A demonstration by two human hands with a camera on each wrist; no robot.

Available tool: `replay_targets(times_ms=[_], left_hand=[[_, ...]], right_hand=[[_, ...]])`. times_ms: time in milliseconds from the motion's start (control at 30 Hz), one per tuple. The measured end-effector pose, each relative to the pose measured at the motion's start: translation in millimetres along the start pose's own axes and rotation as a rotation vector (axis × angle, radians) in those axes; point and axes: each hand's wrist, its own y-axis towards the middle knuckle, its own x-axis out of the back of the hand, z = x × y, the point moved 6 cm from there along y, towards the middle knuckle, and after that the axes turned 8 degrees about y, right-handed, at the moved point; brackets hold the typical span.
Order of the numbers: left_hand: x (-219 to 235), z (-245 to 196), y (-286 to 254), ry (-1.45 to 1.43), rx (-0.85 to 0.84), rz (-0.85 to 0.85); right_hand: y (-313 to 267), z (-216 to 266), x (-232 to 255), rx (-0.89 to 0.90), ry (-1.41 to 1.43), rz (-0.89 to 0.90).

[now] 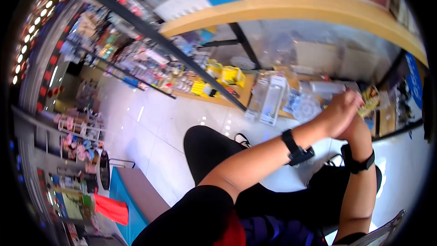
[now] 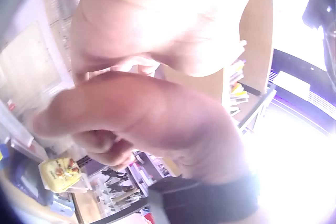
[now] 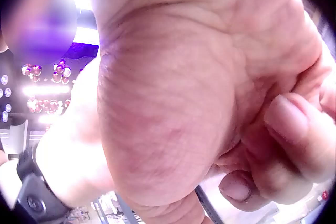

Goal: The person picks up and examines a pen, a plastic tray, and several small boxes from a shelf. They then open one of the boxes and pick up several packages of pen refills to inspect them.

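Note:
Both hands meet in front of the lower shelf at the right of the head view. My left hand (image 1: 337,115) crosses over my right hand (image 1: 357,131) and hides much of it. In the left wrist view the right hand's fingers (image 2: 118,103) curl just below the left palm (image 2: 152,19). The right wrist view is filled by the right palm (image 3: 168,92), with curled fingertips (image 3: 286,119) at its right side. No object shows between the hands; whether the left fingers hold something, I cannot tell. A yellow printed pouch (image 2: 62,174) lies beyond them.
A wooden lower shelf (image 1: 246,92) bears a white boxed item (image 1: 274,100), clear plastic packs (image 1: 306,108) and yellow packages (image 1: 232,76). The upper shelf's wooden edge (image 1: 291,7) overhangs it. A dark metal post (image 1: 182,57) slants across. A blue-sided bench (image 1: 125,200) stands lower left.

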Motion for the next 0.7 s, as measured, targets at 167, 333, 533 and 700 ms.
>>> replay_targets(times_ms=[167,333,533,700], left_hand=[[19,-56,-22,0.074,0.028,0.063],[1,-46,-20,0.108,-0.04,-0.045],[0,-72,-17,0.226,-0.266,-0.134],[-20,-86,-26,0.319,-0.31,0.07]], right_hand=[[-11,-14,-11,0.077,0.134,-0.283],[-36,-70,-11,0.077,0.28,-0.476],[-55,-120,-20,0.032,-0.019,-0.662],[-46,-132,-31,-0.214,-0.201,-0.606]])
